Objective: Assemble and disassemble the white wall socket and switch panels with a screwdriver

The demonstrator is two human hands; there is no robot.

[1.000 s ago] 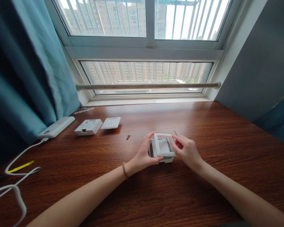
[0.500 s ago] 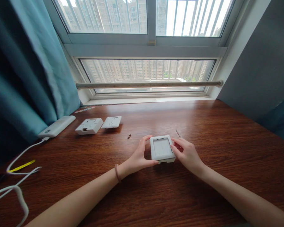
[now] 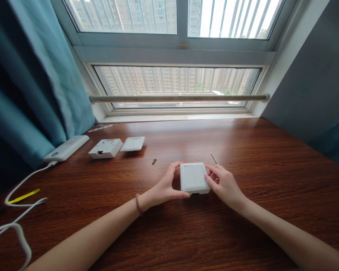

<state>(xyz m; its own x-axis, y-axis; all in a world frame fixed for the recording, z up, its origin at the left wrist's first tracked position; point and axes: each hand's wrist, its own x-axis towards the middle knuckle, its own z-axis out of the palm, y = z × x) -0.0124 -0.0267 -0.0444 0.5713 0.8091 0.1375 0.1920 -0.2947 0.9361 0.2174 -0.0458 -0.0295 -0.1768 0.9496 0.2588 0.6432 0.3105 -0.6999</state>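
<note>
A white square wall switch (image 3: pixel 194 178) on a white box lies on the desk between my hands. Its front looks level with the surrounding frame, and a notch shows in the box's near side. My left hand (image 3: pixel 169 184) grips the left side, thumb at the near corner and fingers at the far one. On the right edge, the thumb and fingers of my right hand (image 3: pixel 222 182) press against the switch. A thin metal shaft (image 3: pixel 214 159) sticks out beyond the right fingers; whether that hand holds it cannot be made out.
Two small screws (image 3: pixel 154 162) lie beyond my left hand. Farther left are a white socket box (image 3: pixel 106 148) and a socket faceplate (image 3: pixel 132 143). By the curtain (image 3: pixel 53 75) sits a white power bank (image 3: pixel 66 148) with a cable (image 3: pixel 28 178) and yellow tie (image 3: pixel 24 196).
The switch's front panel, sunken inside the frame before, now sits about level with it. Both hands keep their hold, and the view has shifted slightly.
</note>
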